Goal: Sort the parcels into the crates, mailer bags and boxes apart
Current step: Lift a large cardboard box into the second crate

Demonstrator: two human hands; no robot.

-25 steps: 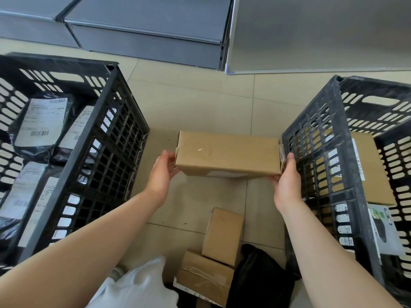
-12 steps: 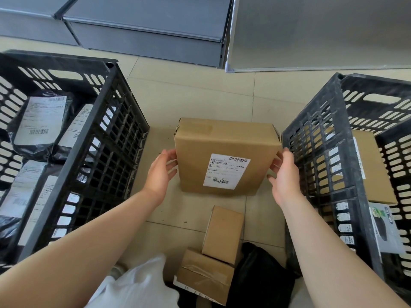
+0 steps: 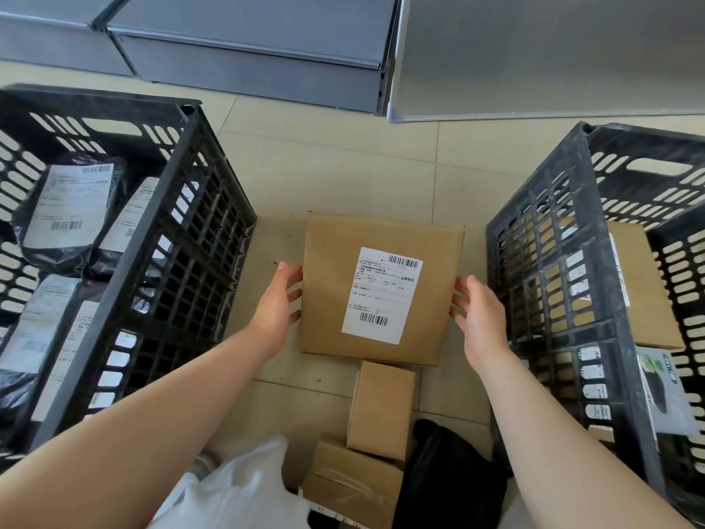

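Observation:
A flat brown cardboard box (image 3: 328, 284) with a white shipping label faces me between the two crates. My left hand (image 3: 276, 303) presses its left edge and my right hand (image 3: 477, 315) its right edge, so both hold it above the floor. The black crate on the left (image 3: 160, 231) contains several black mailer bags (image 3: 68, 211) with white labels. Cardboard boxes (image 3: 644, 284) lie in the black crate on the right (image 3: 534, 238). Two small brown boxes (image 3: 381, 406) lie on the floor below the held one, beside a black mailer bag (image 3: 450, 475) and a white one (image 3: 236, 490).
Grey cabinets (image 3: 244, 36) stand on the beige tile floor beyond the crates, and a grey framed panel (image 3: 553, 55) leans at the back right. A printed green and black carton (image 3: 663, 395) sits in the right crate's near end.
The box was turned from edge-on to label face up toward me and came lower and nearer. Both hands slid along its sides while keeping hold.

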